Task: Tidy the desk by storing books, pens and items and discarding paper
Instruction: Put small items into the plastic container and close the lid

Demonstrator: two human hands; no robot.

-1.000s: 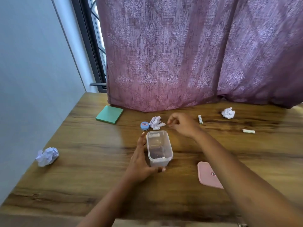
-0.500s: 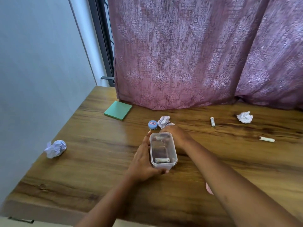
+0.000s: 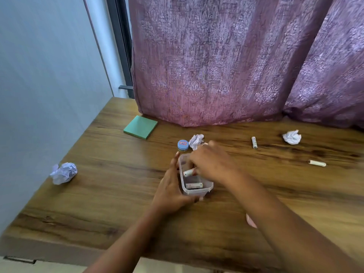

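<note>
Home rm: wood desk [image 3: 122, 196] w/ mauve curtain [image 3: 216, 62] by window.

Wooden desk [image 3: 118, 194], cluttered.
Green note pad [image 3: 140, 127]; blue-lidded jar [image 3: 183, 145] just beside middle paper ball [image 3: 196, 141]; left paper ball [image 3: 63, 173]; right paper ball [image 3: 292, 136]; two white tubes [image 3: 254, 142] [image 3: 317, 163]; clear tub [image 3: 195, 192]; pink lid [image 3: 251, 221], mostly hidden.

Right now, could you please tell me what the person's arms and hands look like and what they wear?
The left forearm and right forearm are bare as far as the frame shows: no sleeves, watch or bracelets. The left hand and right hand wear no gloves. A pale spot on a right finger may be a ring; too blurred to tell.
</note>
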